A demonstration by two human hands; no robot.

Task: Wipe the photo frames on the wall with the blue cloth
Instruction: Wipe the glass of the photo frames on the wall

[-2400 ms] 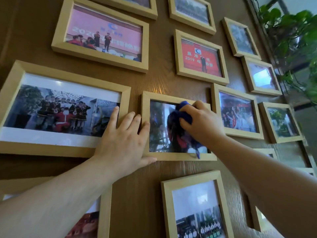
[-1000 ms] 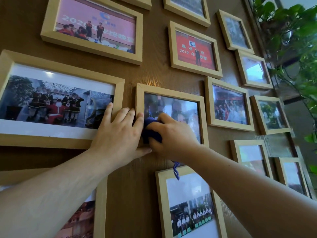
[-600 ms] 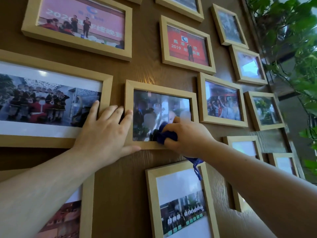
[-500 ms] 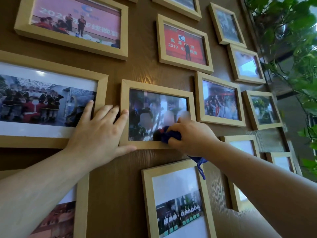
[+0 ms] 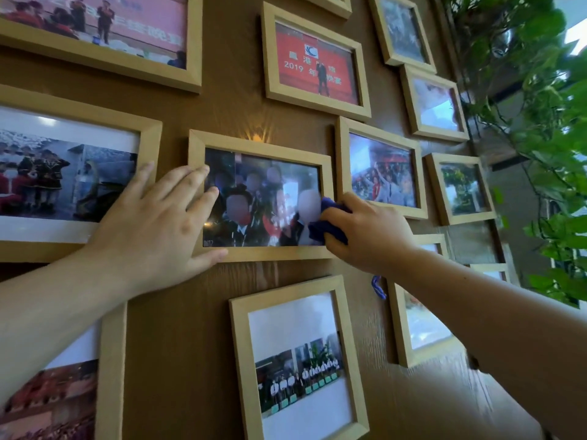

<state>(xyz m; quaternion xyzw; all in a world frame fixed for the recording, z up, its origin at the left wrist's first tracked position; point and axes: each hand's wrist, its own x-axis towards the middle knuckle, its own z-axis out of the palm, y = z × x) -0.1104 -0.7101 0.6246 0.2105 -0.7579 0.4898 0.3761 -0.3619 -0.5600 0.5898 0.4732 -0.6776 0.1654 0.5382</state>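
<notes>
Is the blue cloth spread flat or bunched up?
Bunched up. The blue cloth is a wad gripped in the right hand, pressed on the glass of the light wooden photo frame.

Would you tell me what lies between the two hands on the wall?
In the head view, only the centre frame's glass lies between left hand and right hand.

Blue cloth [image 5: 328,223]; light wood photo frames [image 5: 260,142]; brown wood-grain wall [image 5: 178,344]; red-background photo [image 5: 316,66]; green plant [image 5: 546,128].
</notes>
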